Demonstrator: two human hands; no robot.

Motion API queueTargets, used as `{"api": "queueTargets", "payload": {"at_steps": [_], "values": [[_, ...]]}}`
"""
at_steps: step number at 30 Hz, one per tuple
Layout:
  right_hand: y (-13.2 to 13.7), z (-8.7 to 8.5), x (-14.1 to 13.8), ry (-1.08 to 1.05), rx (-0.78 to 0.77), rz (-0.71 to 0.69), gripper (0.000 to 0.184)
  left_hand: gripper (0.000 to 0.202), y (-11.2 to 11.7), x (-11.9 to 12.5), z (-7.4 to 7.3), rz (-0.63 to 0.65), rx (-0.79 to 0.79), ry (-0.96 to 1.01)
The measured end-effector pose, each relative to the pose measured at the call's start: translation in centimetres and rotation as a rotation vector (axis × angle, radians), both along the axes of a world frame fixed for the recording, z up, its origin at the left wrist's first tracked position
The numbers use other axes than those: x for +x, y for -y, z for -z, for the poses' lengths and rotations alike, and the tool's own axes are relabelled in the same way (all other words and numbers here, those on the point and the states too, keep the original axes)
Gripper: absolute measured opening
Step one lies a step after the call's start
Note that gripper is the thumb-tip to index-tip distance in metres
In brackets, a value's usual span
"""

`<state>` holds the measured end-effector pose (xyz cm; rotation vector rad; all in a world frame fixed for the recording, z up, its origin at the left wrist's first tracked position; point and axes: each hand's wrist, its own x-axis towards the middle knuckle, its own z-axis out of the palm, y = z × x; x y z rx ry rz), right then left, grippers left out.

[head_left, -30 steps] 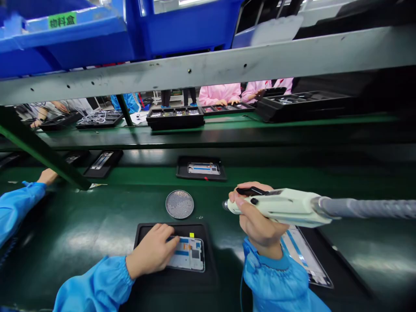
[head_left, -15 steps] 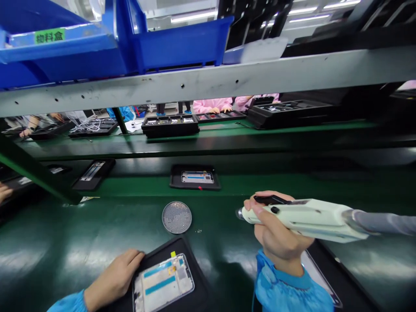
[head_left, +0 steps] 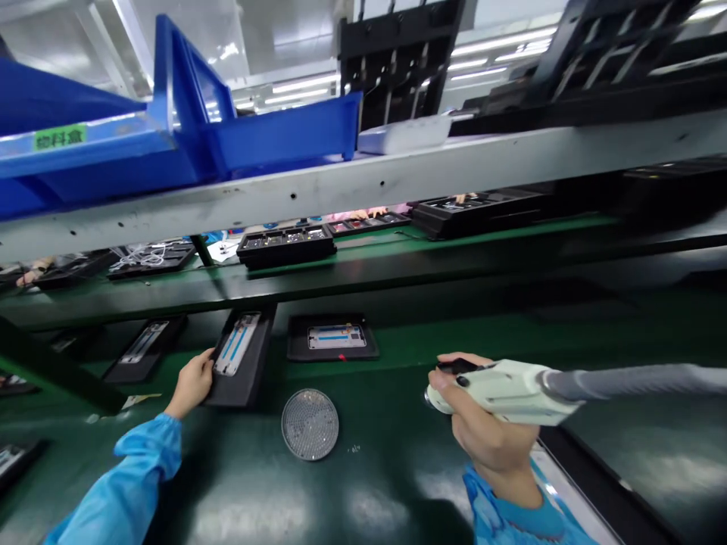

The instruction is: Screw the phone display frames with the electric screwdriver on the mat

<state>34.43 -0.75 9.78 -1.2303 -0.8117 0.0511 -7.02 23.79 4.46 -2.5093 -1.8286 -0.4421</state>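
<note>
The left hand (head_left: pixel 193 382) is closed on the near left edge of a black tray (head_left: pixel 239 390), fingers curled over its rim. The tray lies at a slant on the green surface (head_left: pixel 397 477), at the foot of the raised back ledge. It looks like thin moulded plastic, light and a little flexible, so the rim is probably the safest place to hold it. A grip at one corner may let it twist.

In its recess lies a phone frame (head_left: pixel 235 344), pale, flat and narrow with blue strips. It is likely fragile and loose in its seat, so it is better left untouched.

The right hand (head_left: pixel 491 443) is wrapped around a cream handheld tool (head_left: pixel 508 390), with a finger on its dark trigger. The tool's body is hard and smooth, and a grey ribbed hose (head_left: pixel 625 381) trails off to the right and probably drags on it.

Between the hands a round perforated metal disc (head_left: pixel 310 424) lies flat on the surface. Beyond it a second tray (head_left: pixel 296 350) holds another frame. Blue bins (head_left: pixel 284 140) stand on the shelf overhead.
</note>
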Motion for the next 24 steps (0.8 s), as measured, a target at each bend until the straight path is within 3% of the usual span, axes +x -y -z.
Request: {"api": "queueTargets", "payload": {"at_steps": [2, 5, 8, 12, 14, 19, 24], "values": [[-0.1, -0.1, 0.0, 0.006, 0.014, 0.000, 0.014, 0.034, -3.5, 2.2, 0.1, -0.043, 0.012, -0.054], [-0.4, -0.2, -0.1, 0.016, 0.029, 0.034, 0.014, 0.034, -5.7, 4.7, 0.9, -0.059, 0.022, -0.133], [-0.8, -0.1, -0.2, -0.014, 0.013, 0.031, 0.017, 0.033, -4.9, 7.1, 2.5, 0.050, 0.028, -0.188], [-1.4, -0.1, -0.6, -0.037, 0.007, -0.020, 0.018, 0.028, -2.8, 11.4, 4.5, 0.395, -0.024, -0.229], [-1.9, 0.0, -0.7, -0.006, -0.015, -0.014, 0.017, 0.022, -2.3, 13.5, 4.9, 0.510, -0.037, -0.243], [-3.1, 0.9, 0.1, 0.017, -0.054, -0.013, 0.010, 0.006, -2.3, 16.2, 4.1, 0.597, -0.013, -0.258], [-3.4, 1.5, 1.2, -0.050, -0.069, -0.012, 0.012, 0.017, 0.3, 14.7, 3.1, 0.566, -0.033, -0.246]]}}
